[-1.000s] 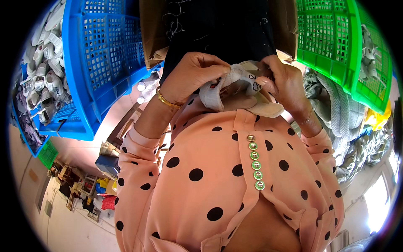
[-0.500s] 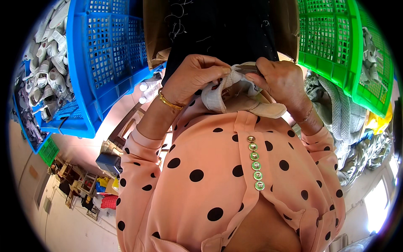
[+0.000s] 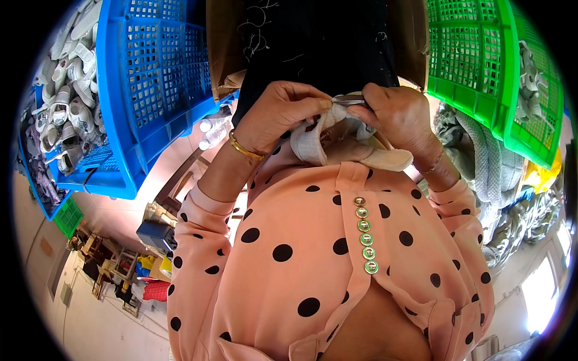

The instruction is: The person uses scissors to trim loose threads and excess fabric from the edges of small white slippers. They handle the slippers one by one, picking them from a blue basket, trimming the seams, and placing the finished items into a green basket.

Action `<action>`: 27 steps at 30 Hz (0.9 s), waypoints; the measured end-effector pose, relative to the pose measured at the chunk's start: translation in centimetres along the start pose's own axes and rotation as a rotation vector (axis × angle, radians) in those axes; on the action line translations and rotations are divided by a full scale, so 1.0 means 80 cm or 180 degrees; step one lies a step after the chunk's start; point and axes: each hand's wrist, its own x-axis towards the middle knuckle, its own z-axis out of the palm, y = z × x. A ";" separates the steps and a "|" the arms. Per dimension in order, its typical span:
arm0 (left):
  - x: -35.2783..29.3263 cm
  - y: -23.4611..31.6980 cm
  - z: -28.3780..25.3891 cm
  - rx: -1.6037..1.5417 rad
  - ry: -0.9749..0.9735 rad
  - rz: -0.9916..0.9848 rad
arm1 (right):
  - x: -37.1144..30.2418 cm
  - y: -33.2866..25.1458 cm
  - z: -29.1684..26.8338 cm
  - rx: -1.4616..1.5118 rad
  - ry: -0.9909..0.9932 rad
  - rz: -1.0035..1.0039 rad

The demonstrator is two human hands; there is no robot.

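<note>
Left hand [image 3: 280, 114] of mine pinches the top edge of a white cloth shoe piece [image 3: 308, 144]. It sits between my hands, by my pink dotted shirt [image 3: 313, 222], its long flap pointing right. My right hand [image 3: 398, 114] is closed around a small grey metal tool [image 3: 350, 100], tip pointing left, just beside my left hand.

The pale shoe piece [image 3: 308, 144] looks like matt, slightly rough cloth, the slim tool [image 3: 350, 98] like shiny metal. The blue crate [image 3: 110, 108] and green crate [image 3: 510, 78] are glossy plastic, the box [image 3: 221, 54] dull cardboard. The blouse [image 3: 322, 265] is smooth cloth with glossy, metallic-looking buttons [image 3: 366, 239].
</note>
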 end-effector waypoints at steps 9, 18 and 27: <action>0.002 -0.009 -0.001 -0.0125 0.0086 0.0024 | -0.002 0.000 0.000 -0.0084 -0.0123 0.0057; 0.001 -0.010 -0.002 -0.0107 0.0053 0.0064 | 0.001 0.003 -0.004 -0.0078 -0.0193 -0.0050; 0.002 -0.008 0.003 0.0037 0.0060 0.0149 | 0.001 0.008 -0.002 0.1679 -0.0628 0.1145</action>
